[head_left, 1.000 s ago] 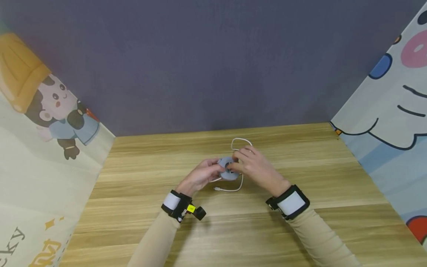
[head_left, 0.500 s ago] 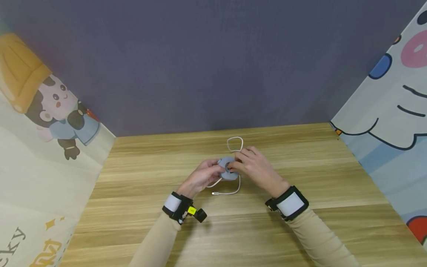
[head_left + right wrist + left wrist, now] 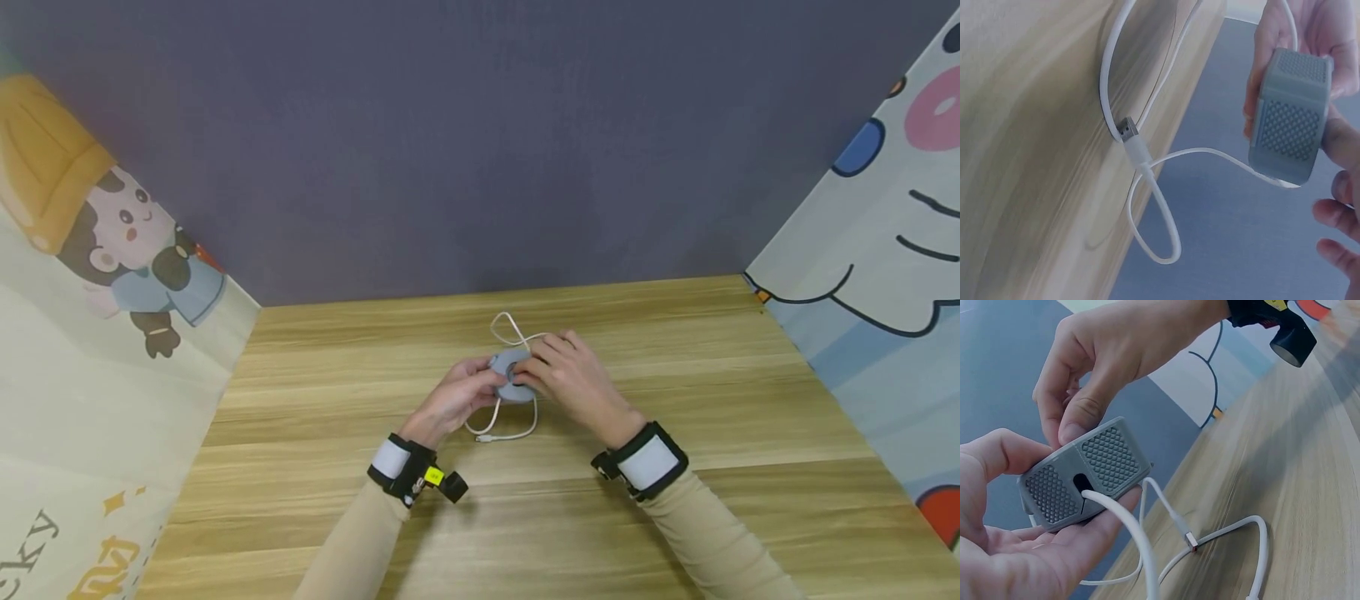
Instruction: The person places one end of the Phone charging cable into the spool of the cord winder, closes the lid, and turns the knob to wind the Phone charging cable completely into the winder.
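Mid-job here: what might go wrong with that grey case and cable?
The white cable could snag at the slot in the grey case. The cable crosses itself near the USB plug, so a loop might tangle. The case could slip if the left hand loosens its hold.

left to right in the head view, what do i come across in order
Yellow-hatted cartoon, left wristband, left grip, grey round case, right grip, right wristband, white cartoon wall print.
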{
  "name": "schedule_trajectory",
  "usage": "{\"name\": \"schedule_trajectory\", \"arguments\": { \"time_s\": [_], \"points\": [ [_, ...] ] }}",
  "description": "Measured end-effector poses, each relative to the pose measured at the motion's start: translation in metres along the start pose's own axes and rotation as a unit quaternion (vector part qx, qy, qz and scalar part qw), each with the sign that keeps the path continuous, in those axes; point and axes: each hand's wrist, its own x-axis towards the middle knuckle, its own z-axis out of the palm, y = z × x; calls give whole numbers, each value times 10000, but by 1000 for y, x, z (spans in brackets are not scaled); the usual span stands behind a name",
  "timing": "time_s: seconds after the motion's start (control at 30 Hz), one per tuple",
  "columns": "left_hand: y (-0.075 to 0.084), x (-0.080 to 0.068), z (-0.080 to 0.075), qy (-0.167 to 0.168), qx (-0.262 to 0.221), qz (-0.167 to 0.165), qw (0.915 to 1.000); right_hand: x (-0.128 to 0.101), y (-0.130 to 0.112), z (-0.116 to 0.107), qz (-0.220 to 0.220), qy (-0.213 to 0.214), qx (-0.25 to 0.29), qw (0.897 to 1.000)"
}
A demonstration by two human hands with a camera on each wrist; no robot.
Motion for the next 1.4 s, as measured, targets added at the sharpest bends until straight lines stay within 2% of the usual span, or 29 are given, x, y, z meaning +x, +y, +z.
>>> {"name": "schedule_trajectory", "arguments": {
  "time_s": [0.17, 0.4, 0.7, 1.1, 1.4],
  "points": [
    [-1, 0, 1, 57, -53, 36, 10000, -1, -2, 0, 169, 61, 57, 9998],
    [-2, 0, 1, 107, -147, 61, 9998, -2, -5, 0, 467, -59, 147, 9988],
    [-4, 1, 1, 116, -161, 83, 9998, -4, -7, 3, 702, 139, 220, 9972],
    [-7, 1, 1, 272, -195, 177, 9993, -2, -11, 5, 993, 313, 95, 9945],
    [-7, 2, 5, 342, -253, 290, 9987, 0, -15, 6, 1279, 247, 15, 9915]
  ]
}}
